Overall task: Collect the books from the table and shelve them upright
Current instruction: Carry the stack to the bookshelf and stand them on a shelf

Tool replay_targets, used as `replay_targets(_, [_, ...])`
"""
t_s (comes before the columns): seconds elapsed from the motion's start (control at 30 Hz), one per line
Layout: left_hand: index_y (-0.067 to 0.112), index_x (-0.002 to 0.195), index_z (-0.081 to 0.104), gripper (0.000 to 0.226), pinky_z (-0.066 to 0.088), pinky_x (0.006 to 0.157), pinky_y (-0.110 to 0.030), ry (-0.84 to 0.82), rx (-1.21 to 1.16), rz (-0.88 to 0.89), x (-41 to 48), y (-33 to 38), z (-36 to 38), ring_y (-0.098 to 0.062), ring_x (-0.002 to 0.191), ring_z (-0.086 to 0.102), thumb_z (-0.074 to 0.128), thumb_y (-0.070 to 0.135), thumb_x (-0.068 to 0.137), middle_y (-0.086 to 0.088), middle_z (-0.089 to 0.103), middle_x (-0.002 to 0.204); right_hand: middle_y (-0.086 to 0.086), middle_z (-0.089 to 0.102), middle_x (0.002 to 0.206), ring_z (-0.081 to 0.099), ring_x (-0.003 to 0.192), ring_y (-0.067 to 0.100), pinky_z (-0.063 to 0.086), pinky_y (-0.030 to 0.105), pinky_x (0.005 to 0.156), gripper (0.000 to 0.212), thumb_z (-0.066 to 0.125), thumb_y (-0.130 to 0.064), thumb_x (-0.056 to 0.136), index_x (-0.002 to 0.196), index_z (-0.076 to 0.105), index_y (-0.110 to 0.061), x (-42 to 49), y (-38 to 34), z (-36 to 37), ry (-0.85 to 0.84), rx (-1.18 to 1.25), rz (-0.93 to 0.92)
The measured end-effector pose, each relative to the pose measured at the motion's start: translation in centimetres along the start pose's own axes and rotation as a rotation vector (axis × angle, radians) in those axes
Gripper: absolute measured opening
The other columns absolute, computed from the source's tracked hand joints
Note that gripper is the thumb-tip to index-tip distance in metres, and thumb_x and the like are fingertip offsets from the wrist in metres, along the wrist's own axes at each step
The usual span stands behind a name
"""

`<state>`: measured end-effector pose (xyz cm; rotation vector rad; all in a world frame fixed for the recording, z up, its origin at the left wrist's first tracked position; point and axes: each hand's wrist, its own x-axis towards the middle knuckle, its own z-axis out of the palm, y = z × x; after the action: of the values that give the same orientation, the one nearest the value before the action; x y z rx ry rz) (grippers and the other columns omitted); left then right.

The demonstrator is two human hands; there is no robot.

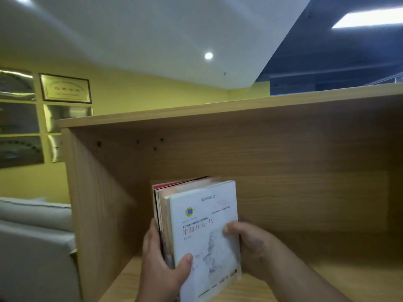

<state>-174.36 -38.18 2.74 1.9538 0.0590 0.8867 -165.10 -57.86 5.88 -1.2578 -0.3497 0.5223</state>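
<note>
free: shelf bay (305, 182) right of books (202, 214); above them | blocked: side panel (91, 203) at left

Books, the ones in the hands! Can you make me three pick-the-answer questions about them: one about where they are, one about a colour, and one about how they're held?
1. Where are the books?
A. on a table
B. inside the wooden shelf
C. on the floor

2. What colour is the front cover?
A. white
B. green
C. black

3. How are the books held?
A. by one hand only
B. by no hand at all
C. by the left hand and the right hand together

Answers:
1 B: the shelf's back, side and bottom board show all round the books.
2 A: the cover facing the camera is white, with its print upside down.
3 C: a hand grips each side of the stack, with both thumbs on the front cover.
</note>
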Motion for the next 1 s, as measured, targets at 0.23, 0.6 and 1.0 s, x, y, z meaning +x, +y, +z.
replay_targets(0.23, [0.024,0.16,0.001,0.132,0.031,0.109,-0.031,0.057,0.013,-0.055,-0.5,-0.2,1.4,-0.006,0.136,0.027,0.085,0.043,0.06,0.012,0.015,0.157,-0.015,0.06,0.103,0.065,0.092,0.0,0.054,0.022,0.08,0.052,0.078,-0.061,0.06,0.102,0.055,-0.042,-1.3,4.9,-0.6,0.619,-0.861,-0.372])
replay_targets(0.6, [0.035,0.158,-0.006,0.105,0.031,0.104,-0.031,0.039,0.009,-0.044,-1.0,-0.6,0.4,-0.001,0.132,0.024,0.069,0.044,0.086,0.028,0.015,0.146,-0.032,0.032,0.137,0.045,0.133,0.0,0.042,0.033,0.115,0.131,0.076,-0.087,0.036,0.147,0.011,-0.059,-1.4,6.3,2.0,0.069,-0.941,-0.289])
replay_targets(1.0, [0.039,0.146,0.03,0.07,0.048,0.096,-0.03,0.011,0.03,-0.04,3.6,-3.7,-3.1,-0.006,0.123,0.046,0.069,0.029,0.09,0.018,0.035,0.133,-0.024,0.055,0.136,0.058,0.119,-0.002,0.053,0.021,0.096,0.105,0.08,-0.053,0.068,0.152,0.016,-0.053,3.8,6.1,6.5,0.002,-0.899,-0.24])
